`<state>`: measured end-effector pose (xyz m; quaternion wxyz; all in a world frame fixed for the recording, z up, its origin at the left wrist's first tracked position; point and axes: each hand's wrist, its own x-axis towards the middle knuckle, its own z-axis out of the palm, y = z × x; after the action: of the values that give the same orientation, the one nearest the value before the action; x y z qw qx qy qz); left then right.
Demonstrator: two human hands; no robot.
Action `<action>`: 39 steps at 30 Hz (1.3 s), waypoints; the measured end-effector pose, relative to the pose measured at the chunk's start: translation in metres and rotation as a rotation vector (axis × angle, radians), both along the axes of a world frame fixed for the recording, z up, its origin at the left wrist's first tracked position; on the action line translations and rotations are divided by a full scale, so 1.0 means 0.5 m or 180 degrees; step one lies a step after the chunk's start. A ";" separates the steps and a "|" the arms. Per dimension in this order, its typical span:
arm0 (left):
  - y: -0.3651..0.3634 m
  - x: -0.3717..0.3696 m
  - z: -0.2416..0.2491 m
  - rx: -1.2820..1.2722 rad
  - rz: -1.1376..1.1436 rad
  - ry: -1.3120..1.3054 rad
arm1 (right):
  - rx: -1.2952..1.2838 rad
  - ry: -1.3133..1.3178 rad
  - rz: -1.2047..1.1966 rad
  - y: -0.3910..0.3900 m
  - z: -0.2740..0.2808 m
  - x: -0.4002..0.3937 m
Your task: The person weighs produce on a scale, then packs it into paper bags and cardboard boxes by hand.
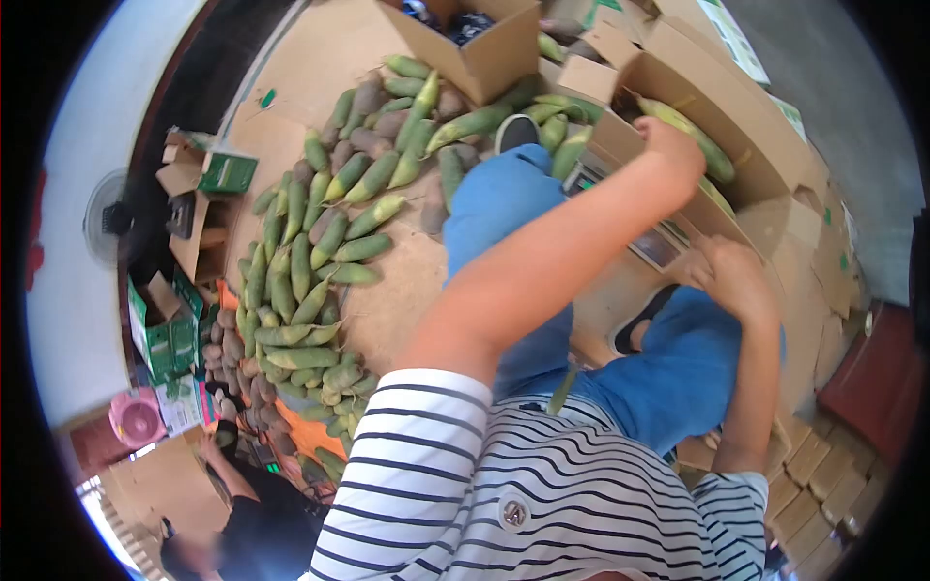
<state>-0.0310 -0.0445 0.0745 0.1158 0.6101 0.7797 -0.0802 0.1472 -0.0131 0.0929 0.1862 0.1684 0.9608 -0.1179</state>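
While a long green radish (712, 153) lies in the open carton (765, 121), left hand (676, 155) is curled over its end; can't tell if it's pinching. Right hand (731, 276) has bent fingers at the carton's near edge, grip unclear. Legs (504, 208) spread around that side. Farther out: loose radishes (373, 179) on the floor, reddish-brown roots (232, 347), fan (114, 218), co-worker (266, 513).
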 end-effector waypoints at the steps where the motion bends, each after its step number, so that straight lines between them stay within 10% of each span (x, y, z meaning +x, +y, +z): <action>1: -0.005 0.003 0.004 -0.0032 -0.0021 -0.0088 | 0.0013 0.0238 -0.0044 0.009 -0.005 0.003; 39: -0.011 0.007 -0.025 0.0119 -0.0568 0.0141 | -0.0076 0.0743 -0.0142 0.038 -0.024 0.020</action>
<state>-0.0273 -0.0503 0.0620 0.0794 0.6773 0.7260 -0.0891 0.1572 0.0058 0.0808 0.0724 0.1726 0.9704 -0.1523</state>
